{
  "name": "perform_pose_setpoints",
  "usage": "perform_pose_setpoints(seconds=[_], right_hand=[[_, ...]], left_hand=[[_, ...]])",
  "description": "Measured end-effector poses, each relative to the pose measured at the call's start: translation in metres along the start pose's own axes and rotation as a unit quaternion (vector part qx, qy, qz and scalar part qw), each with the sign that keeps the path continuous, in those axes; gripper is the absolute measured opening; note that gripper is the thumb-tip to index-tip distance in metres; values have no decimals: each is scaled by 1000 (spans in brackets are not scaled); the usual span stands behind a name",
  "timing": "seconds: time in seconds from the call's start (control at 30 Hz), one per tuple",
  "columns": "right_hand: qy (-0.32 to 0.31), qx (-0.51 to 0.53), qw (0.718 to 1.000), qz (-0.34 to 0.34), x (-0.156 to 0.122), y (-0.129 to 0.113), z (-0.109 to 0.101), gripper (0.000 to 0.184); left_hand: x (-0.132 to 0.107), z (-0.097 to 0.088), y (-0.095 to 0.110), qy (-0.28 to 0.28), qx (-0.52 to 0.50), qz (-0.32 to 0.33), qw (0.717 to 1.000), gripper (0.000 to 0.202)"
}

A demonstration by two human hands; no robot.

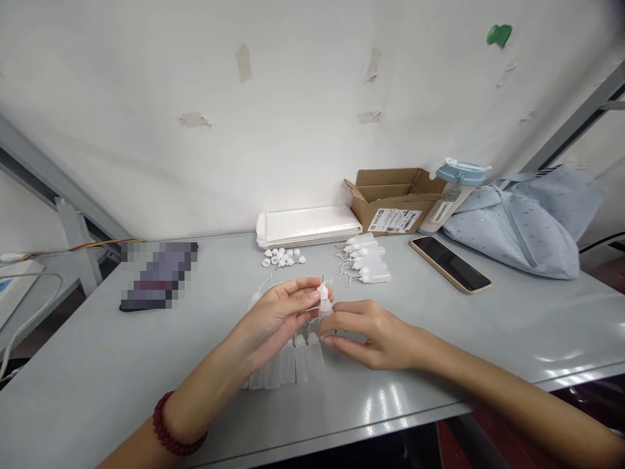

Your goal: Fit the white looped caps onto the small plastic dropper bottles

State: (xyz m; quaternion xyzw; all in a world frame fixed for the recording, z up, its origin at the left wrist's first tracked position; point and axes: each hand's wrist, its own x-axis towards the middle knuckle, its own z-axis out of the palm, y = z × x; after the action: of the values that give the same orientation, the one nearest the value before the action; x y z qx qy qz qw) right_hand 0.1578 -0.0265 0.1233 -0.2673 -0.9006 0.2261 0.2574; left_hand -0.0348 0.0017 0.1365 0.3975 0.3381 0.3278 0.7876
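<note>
My left hand [283, 311] pinches the white nozzle top of a small translucent squeeze bottle [324, 305], held upright over the grey table [97, 378]. My right hand [368, 332] is closed round the bottle's lower body, fingertips near the table. Beneath and between my hands lies a row of several empty translucent bottles [286, 368]. Further back sit a cluster of small white caps [282, 256] and a pile of finished bottles with white tops [366, 260].
A stack of white trays [307, 226] leans at the wall. An open cardboard box [390, 202], a capped tumbler [452, 195], a phone [449, 264] and a blue cloth bag [522, 225] lie at the right. A dark blurred object [159, 277] lies at the left.
</note>
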Motion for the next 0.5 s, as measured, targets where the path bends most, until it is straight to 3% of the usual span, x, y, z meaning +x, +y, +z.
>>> perform_pose_setpoints(seconds=[0.33, 0.5], right_hand=[[36, 147, 986, 67, 2, -6, -7, 12], [57, 245, 960, 124, 2, -4, -15, 17]], left_hand=[[-1, 0, -1, 9, 60, 46, 997, 19], [-2, 0, 0, 37, 102, 77, 991, 27]])
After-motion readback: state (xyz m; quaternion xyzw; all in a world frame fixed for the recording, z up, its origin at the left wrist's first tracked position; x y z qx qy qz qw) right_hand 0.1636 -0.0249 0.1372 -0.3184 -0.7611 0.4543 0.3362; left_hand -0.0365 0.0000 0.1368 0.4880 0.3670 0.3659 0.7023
